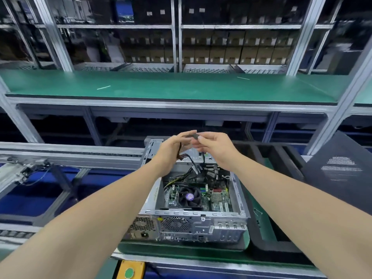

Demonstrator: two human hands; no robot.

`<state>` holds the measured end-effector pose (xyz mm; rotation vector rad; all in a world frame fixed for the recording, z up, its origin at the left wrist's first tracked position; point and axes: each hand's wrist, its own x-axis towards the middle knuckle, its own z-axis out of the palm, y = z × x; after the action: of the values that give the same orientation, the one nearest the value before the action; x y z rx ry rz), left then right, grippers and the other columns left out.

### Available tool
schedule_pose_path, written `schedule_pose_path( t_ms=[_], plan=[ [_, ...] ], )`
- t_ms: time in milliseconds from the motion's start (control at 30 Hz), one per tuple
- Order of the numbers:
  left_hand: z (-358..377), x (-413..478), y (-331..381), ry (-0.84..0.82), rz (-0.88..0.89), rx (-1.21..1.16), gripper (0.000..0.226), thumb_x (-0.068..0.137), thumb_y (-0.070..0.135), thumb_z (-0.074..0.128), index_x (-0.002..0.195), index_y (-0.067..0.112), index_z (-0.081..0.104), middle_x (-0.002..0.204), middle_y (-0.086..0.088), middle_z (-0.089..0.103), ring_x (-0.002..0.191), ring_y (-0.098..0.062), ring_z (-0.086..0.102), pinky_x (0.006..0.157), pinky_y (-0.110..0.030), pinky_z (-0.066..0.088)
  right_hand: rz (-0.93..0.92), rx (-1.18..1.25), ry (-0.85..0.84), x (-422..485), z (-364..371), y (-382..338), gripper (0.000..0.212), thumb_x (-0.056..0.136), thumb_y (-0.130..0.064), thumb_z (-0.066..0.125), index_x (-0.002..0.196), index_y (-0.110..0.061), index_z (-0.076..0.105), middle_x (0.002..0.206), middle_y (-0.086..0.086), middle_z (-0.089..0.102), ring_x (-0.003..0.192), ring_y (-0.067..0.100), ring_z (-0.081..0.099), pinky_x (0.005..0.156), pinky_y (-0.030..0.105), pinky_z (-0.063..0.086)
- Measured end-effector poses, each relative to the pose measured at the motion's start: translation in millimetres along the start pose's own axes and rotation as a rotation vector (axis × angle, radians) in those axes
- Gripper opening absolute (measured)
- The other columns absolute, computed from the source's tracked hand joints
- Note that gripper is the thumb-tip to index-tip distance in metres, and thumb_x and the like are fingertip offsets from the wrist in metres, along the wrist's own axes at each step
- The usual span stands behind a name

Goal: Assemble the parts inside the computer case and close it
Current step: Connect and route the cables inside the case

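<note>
An open grey computer case (203, 222) lies on a green mat, its rear panel toward me. Inside sit a motherboard (219, 198) and a black CPU fan (189, 197). Black cables (194, 166) rise out of the case's far end. My left hand (173, 150) and my right hand (215, 148) are raised above that far end, close together. Both pinch a small dark cable connector (194, 135) between their fingertips. A brownish wire runs down under my left palm.
A dark perforated side panel (340, 170) leans at the right. A green shelf (171, 85) spans the rack ahead, with boxes stacked behind. A metal conveyor rail (70, 152) runs at the left. A yellow box with a green button (128, 270) sits at the near edge.
</note>
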<state>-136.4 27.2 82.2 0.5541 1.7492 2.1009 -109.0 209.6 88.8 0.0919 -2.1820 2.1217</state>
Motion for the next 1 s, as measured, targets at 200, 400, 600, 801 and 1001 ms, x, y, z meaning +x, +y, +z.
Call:
schedule_pose_path(
  t_ms=[200, 400, 600, 801, 1001],
  plan=[
    [-5, 6, -21, -0.099, -0.087, 0.113, 0.065, 0.090, 0.081, 0.040, 0.141, 0.044, 0.055, 0.138, 0.008, 0.064, 0.130, -0.018, 0.059, 0.114, -0.050, 0.031, -0.027, 0.016, 0.112, -14, 4, 11, 0.025, 0.104, 0.002, 0.058, 0.125, 0.005, 0.070, 0.110, 0.023, 0.076, 0.103, 0.031, 0.075, 0.091, 0.039, 0.061],
    [-3, 4, -39, -0.100, -0.020, 0.173, 0.052, 0.090, 0.044, 0.072, 0.136, 0.022, 0.062, 0.129, -0.004, 0.069, 0.120, -0.022, 0.065, 0.114, -0.056, 0.039, 0.002, 0.008, 0.129, -29, 0, 14, 0.031, 0.096, 0.009, 0.065, 0.124, -0.003, 0.069, 0.109, 0.014, 0.078, 0.099, 0.024, 0.076, 0.095, 0.033, 0.058],
    [7, -3, -46, 0.081, 0.034, 0.191, 0.023, 0.095, 0.028, 0.064, 0.115, 0.018, 0.070, 0.102, -0.004, 0.077, 0.096, -0.014, 0.073, 0.088, -0.032, 0.049, -0.039, -0.347, 0.208, -41, 0, 17, 0.024, 0.091, -0.012, 0.077, 0.114, -0.017, 0.077, 0.098, -0.005, 0.080, 0.092, 0.001, 0.074, 0.085, 0.016, 0.056],
    [20, -11, -48, 0.102, 0.104, 0.482, 0.025, 0.088, 0.048, 0.072, 0.091, 0.023, 0.068, 0.089, -0.003, 0.074, 0.081, -0.015, 0.067, 0.081, -0.042, 0.055, -0.117, -0.562, 0.396, -51, -1, 26, 0.020, 0.091, -0.015, 0.073, 0.110, -0.018, 0.077, 0.096, -0.005, 0.080, 0.088, 0.006, 0.074, 0.086, 0.024, 0.056],
    [17, -8, -58, 0.153, 0.113, 0.707, 0.016, 0.102, 0.023, 0.051, 0.091, 0.033, 0.057, 0.084, 0.017, 0.064, 0.075, -0.017, 0.056, 0.075, -0.037, 0.046, 0.046, -0.472, 0.292, -49, -12, 29, 0.015, 0.094, -0.030, 0.071, 0.088, -0.020, 0.079, 0.062, -0.002, 0.072, 0.053, 0.013, 0.066, 0.057, 0.026, 0.052]
  ],
)
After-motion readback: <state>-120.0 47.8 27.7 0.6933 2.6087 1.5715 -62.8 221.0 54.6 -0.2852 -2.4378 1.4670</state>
